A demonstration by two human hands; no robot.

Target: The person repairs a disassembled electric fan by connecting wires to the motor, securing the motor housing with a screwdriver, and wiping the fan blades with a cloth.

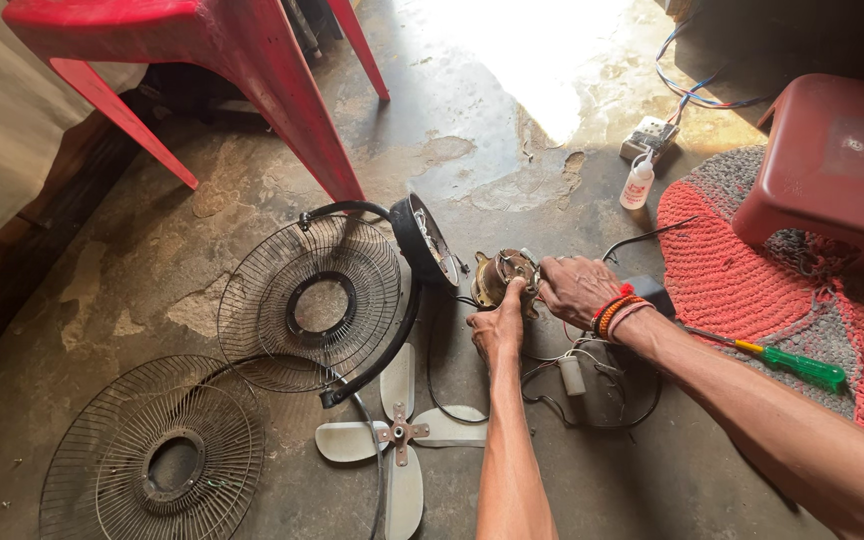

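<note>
A stained concrete floor [552,120] carries everything, sunlit at the far end. At its middle sits a small fan motor [500,277]; the left hand [497,325] and right hand [574,288] both close their fingers around it. Left of the motor lie two wire guards [307,300], below it a white blade [397,435], right of it a green screwdriver [802,367] on a red mat [722,270].

One small bottle is the only package in your view.
Look to the near edge of the red woven mat [722,270]: a white squeeze bottle [637,186] with a red cap stands upright on the concrete floor just beside it, carrying a faint label band.
</note>
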